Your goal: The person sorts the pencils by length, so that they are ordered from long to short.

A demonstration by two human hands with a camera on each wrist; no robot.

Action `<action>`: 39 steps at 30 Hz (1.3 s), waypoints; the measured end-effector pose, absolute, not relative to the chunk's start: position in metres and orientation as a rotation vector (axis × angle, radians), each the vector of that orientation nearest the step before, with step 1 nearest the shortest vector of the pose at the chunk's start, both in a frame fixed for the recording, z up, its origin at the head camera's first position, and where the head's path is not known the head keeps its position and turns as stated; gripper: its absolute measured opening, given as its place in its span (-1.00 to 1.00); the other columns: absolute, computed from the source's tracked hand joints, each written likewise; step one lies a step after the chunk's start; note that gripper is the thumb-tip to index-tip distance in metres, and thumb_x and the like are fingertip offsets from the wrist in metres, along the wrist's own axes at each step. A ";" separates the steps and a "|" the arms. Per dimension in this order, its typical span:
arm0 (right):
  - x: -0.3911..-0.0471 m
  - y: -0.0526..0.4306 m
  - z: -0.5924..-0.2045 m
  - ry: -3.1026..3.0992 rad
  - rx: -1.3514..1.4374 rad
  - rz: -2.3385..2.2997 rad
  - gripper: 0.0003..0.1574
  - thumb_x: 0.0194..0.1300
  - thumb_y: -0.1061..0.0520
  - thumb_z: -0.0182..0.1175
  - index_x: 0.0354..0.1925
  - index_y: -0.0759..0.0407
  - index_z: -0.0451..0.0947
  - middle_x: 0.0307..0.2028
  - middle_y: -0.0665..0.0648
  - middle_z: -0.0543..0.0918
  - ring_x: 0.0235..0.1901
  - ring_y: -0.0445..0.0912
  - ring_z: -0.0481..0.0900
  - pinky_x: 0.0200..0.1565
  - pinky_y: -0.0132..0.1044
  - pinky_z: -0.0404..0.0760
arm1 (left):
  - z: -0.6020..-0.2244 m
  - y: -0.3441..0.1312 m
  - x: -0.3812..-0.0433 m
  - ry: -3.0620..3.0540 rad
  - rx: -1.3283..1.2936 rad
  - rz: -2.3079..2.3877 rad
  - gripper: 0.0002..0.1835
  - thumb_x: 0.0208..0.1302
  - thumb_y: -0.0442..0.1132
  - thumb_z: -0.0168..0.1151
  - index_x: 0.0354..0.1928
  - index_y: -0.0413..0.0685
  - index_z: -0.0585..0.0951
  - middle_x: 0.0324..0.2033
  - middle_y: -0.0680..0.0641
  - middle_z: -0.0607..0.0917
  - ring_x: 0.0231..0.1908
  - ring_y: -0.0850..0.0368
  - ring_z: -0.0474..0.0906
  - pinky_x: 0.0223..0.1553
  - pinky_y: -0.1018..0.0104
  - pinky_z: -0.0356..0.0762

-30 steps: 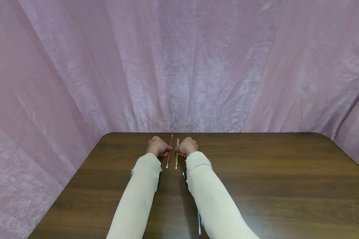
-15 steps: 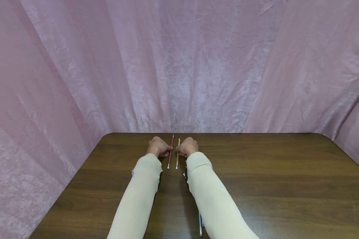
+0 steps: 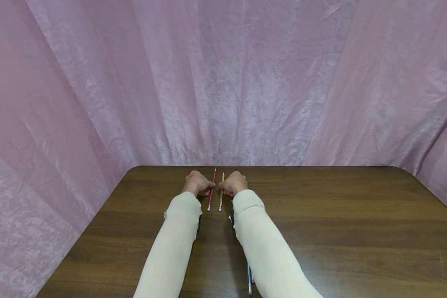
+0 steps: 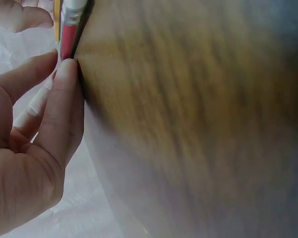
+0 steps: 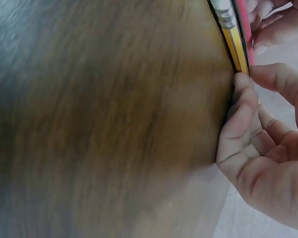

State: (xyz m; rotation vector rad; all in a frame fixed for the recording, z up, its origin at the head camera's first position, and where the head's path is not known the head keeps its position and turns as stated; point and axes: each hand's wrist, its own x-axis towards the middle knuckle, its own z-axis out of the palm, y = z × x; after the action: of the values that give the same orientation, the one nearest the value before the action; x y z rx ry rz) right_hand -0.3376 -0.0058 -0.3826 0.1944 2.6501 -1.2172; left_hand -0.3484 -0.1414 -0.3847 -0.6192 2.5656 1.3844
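Apparently mid-alignment — left hand (image 3: 198, 183) pinched red pencil (image 3: 210, 200), right hand (image 3: 234, 183) yellow pencil (image 3: 221, 200); release likely called for steadiness.

And no lettering to read here: nothing legible on the slim red pencil with silver ferrule and white eraser (image 4: 67, 42), nothing on the slim yellow pencil with silver ferrule (image 5: 235, 47), no brand, number or sign readable in any of the three views.
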 end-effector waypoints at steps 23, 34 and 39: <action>-0.320 0.042 -0.337 2.422 -0.056 -1.425 -0.61 0.40 0.14 0.21 -0.07 0.52 0.61 -0.58 0.05 0.58 -0.57 -0.18 0.51 -0.34 -0.33 0.70 | -0.345 -0.135 -0.336 2.719 -0.286 1.319 -0.82 0.19 -0.29 0.44 -0.41 -0.32 0.71 -0.64 -0.12 0.71 -0.72 0.22 0.61 -0.54 0.42 0.67; -0.308 0.057 -0.315 2.415 -0.238 -1.347 -0.57 0.38 0.10 0.26 -0.01 0.48 0.59 -0.31 0.29 0.73 -0.45 -0.10 0.66 -0.11 -0.13 0.75 | -0.333 -0.134 -0.318 2.485 -0.146 1.659 -0.80 0.29 -0.38 0.32 -0.16 -0.44 0.64 -0.37 -0.31 0.75 -0.57 0.18 0.67 -0.37 0.34 0.75; -0.299 0.072 -0.314 2.453 -0.349 -1.272 -0.60 0.41 0.07 0.24 -0.07 0.43 0.66 -0.40 0.20 0.73 -0.42 -0.10 0.69 -0.14 -0.12 0.75 | -0.328 -0.130 -0.310 2.495 -0.063 1.660 -0.76 0.29 -0.37 0.35 -0.12 -0.47 0.65 -0.49 -0.22 0.74 -0.55 0.14 0.69 -0.39 0.32 0.75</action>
State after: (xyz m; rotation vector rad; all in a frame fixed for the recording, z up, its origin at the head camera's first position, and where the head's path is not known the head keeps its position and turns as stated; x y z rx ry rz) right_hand -0.2986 0.0719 -0.3143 -0.3493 2.4526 -1.2719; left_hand -0.3104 -0.1296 -0.3281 -0.0631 2.4950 1.6601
